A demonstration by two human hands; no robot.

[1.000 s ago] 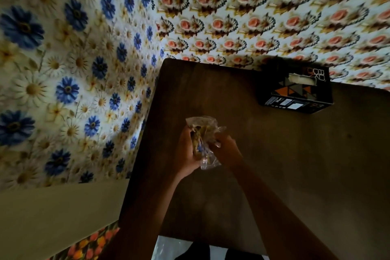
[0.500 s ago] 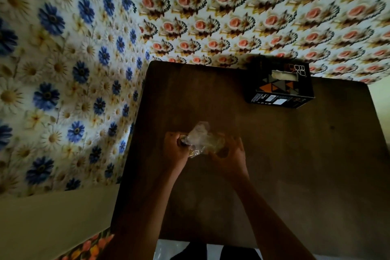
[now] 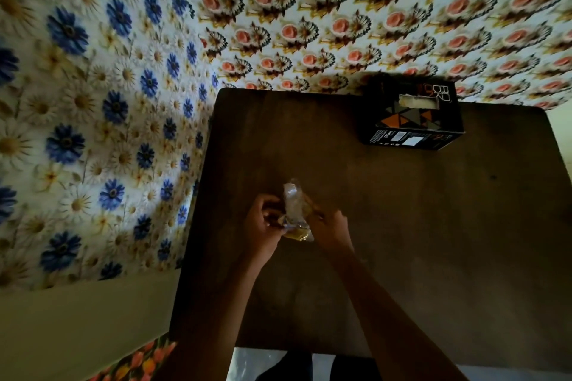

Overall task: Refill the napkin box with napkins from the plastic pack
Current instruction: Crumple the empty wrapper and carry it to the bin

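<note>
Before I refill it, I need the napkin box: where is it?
In the head view, the napkin box sits at the table's far right, by the floral wall.

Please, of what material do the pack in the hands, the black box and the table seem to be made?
Plastic pack: thin clear film, probably plastic; it is see-through, crinkled and glints.
Napkin box: likely printed cardboard; matte black with orange and grey triangles, sharp folded edges, and a torn-looking slot on top.
Table: seems dark brown wood or wood-look laminate; faint grain streaks, dull finish. Which one, I cannot tell.
</note>
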